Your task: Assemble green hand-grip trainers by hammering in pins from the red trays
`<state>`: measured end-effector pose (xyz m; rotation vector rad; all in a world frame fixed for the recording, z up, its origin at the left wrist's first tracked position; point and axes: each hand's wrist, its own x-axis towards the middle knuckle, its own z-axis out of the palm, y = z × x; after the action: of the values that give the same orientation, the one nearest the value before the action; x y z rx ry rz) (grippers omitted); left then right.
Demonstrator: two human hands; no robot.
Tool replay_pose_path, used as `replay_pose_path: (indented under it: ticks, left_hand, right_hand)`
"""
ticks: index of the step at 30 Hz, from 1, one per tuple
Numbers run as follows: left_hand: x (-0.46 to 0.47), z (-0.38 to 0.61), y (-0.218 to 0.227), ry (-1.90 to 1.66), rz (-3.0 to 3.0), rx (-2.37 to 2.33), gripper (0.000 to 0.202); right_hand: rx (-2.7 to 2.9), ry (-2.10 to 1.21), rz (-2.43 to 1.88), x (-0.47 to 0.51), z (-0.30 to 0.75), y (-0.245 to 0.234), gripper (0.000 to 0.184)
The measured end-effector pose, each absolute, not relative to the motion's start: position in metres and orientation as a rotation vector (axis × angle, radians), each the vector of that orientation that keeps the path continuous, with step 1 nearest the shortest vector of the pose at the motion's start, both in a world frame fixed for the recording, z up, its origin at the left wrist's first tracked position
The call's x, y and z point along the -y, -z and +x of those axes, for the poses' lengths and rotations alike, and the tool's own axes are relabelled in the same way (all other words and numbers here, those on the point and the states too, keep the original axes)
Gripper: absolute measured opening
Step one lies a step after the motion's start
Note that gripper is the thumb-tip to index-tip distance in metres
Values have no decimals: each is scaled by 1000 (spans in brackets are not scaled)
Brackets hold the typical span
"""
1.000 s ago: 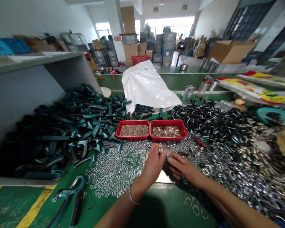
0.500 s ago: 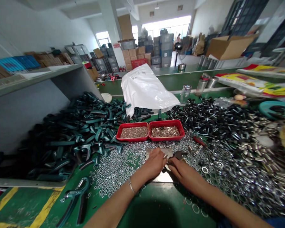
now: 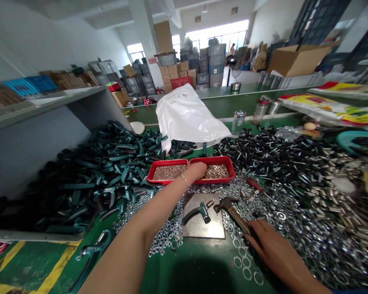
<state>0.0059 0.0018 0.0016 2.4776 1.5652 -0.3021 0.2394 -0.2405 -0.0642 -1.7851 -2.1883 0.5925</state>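
Observation:
My left hand (image 3: 197,170) reaches forward into the right red tray (image 3: 230,164) of small metal pins; its fingers are bent down among them, and what they hold is hidden. My right hand (image 3: 266,244) lies low on the washers with its fingers wrapped round the handle of a small hammer (image 3: 230,209), whose head rests at the edge of a grey metal plate (image 3: 204,222). A dark green handle piece (image 3: 197,212) and a small metal cylinder (image 3: 209,203) lie on that plate.
A second red tray (image 3: 168,172) of tiny parts sits left of the first. Green handles (image 3: 104,167) are heaped at the left, black-and-silver parts (image 3: 272,157) at the right, shiny washers (image 3: 159,228) in front. A white plastic bag (image 3: 187,114) lies behind. An assembled grip tool (image 3: 90,255) lies near the front left.
My left hand left the plate and moved forward to the right red tray. My right hand drew back to the hammer's handle. The green piece now lies uncovered on the plate.

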Motion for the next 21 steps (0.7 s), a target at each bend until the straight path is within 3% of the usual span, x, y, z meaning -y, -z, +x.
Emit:
replay_pose_path:
  ticks: [9,16,21]
  left_hand:
    - [0,0,10,263,2479,-1589,24]
    - [-1,-2,12,189,2529,-1517,29]
    - [1,-6,12,162,2546,-1441,21]
  right_hand:
    - [2103,-876,-1809,206,232,50,27]
    - [2058,-766,-1884,207,234,56,24]
    - [2102,-508,-1972,211,221,63,20]
